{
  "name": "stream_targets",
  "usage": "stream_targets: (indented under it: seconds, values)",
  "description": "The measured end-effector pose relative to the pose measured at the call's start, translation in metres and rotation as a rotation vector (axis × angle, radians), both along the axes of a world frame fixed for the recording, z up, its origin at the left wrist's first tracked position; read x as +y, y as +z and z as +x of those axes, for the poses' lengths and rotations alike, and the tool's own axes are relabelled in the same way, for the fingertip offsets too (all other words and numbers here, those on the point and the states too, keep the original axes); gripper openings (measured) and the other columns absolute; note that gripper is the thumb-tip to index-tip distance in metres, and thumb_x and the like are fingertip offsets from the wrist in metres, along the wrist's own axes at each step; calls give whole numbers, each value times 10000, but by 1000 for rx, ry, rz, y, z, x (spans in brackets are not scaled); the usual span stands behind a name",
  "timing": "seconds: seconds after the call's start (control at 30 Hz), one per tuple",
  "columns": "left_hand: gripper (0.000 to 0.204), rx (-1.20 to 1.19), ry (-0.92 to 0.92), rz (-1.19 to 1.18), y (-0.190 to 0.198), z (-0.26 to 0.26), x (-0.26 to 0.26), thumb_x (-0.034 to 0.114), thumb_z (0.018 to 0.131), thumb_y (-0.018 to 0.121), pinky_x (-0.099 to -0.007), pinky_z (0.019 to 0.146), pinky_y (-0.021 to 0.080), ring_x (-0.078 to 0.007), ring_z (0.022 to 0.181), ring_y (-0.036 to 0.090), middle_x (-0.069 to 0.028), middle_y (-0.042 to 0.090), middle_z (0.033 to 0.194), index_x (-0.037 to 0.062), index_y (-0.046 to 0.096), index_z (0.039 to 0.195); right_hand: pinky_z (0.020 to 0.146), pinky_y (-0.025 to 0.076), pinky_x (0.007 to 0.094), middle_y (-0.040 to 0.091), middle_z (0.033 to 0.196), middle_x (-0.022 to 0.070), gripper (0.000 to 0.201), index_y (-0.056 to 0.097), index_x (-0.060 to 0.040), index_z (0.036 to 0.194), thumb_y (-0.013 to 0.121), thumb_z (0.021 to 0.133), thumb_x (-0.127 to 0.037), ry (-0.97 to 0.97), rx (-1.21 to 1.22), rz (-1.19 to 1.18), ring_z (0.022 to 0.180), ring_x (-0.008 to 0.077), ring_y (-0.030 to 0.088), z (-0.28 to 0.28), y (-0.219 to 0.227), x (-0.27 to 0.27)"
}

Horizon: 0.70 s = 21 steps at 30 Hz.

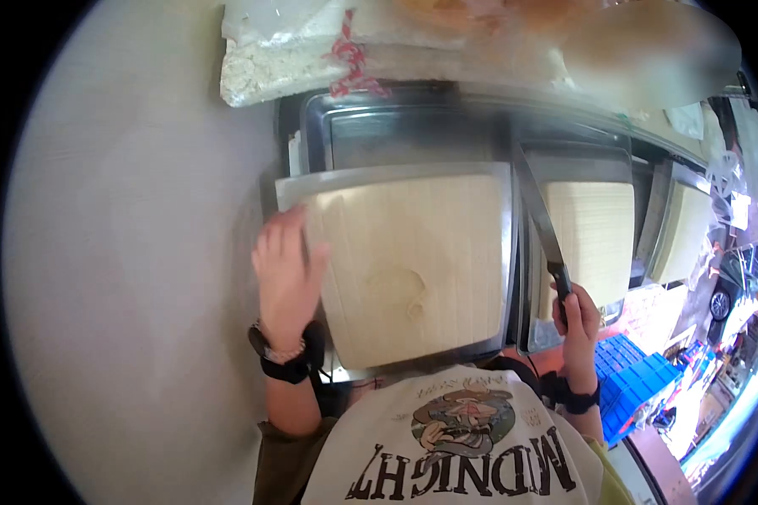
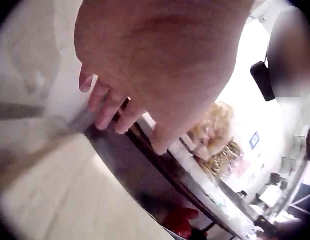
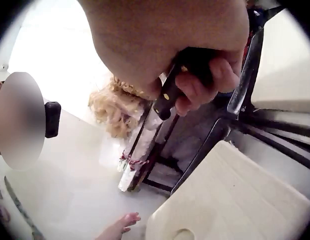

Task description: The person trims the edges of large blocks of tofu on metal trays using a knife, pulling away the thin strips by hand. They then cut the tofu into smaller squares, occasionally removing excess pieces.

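Observation:
A large pale, flat slab (image 1: 404, 261) lies on a metal tray, with faint parallel lines and a round mark on its surface. At its left edge is my left hand (image 1: 288, 269), fingers extended toward the slab's upper left corner; whether it touches cannot be told. The left wrist view shows that hand (image 2: 155, 65) with fingers spread and holding nothing, above the slab (image 2: 70, 195). My right hand (image 1: 577, 316) grips the black handle of a long knife (image 1: 541, 210), its blade pointing away between two trays. In the right wrist view the fingers curl round the handle (image 3: 167, 95).
A second pale slab (image 1: 594, 236) sits in a tray to the right, and another (image 1: 680, 234) beyond it. An empty-looking metal tray (image 1: 413, 139) is behind the large slab. Blue crates (image 1: 636, 383) stand at lower right. A white block tied with red string (image 1: 286, 71) lies behind.

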State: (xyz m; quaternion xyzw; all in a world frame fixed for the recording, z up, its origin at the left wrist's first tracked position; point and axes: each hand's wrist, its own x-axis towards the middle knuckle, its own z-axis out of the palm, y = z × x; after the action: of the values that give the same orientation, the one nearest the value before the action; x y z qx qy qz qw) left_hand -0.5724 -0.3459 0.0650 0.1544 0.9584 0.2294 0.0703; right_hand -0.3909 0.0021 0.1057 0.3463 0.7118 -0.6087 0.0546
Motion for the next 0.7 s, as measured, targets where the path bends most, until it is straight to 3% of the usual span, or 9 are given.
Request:
stream_targets:
  seconds: [0.03,0.13,0.23,0.37,0.47,0.57,0.7]
  values:
    - [591,-36,-81,11,6,15,5,341,916,591,-474,1079,301,-363,1317,407,-161,458,1430,37,438,1400,480,246,170,480,709,-57,293,614,-7,1177,507,1024,-234,24,27,-10,563,7,360,1,1,-1]
    - [725,-27,-160,11,-11,64,33,440,887,606,-504,1112,254,-375,1388,333,-167,355,1524,36,385,1448,480,246,171,486,706,-57,284,615,-2,1171,516,1017,-220,14,29,-62,566,8,364,5,-2,-12]
    - [825,-43,-83,-95,-30,104,54,495,861,619,-544,1124,214,-377,1427,274,-172,269,1572,33,332,1481,511,283,184,505,714,-50,291,620,12,1173,525,1011,-211,94,33,-58,598,19,388,12,6,-16]
    - [798,-29,-59,-108,-46,135,78,428,873,633,-558,1126,194,-365,1443,247,-169,271,1570,40,313,1492,544,312,198,518,714,-40,293,632,12,1165,534,1007,-214,117,76,-61,621,25,406,30,16,-14]
    - [691,-48,-140,-101,-44,152,91,311,873,653,-536,1118,216,-362,1433,266,-169,290,1559,48,378,1450,552,320,194,524,716,-33,290,632,18,1149,537,1007,-216,118,111,-62,633,28,424,46,27,-5]
    - [564,54,-166,-105,-56,167,93,192,859,654,-498,1086,283,-358,1367,361,-159,385,1499,61,461,1373,574,362,204,520,710,-26,275,630,25,1143,549,1001,-196,128,191,-75,646,41,453,72,28,6]
    - [385,157,-8,18,-74,173,86,99,842,630,-449,961,423,-341,1133,549,-146,614,1211,47,588,1222,585,411,250,547,726,16,269,626,23,1142,565,988,-189,212,269,-29,651,83,484,104,30,16]
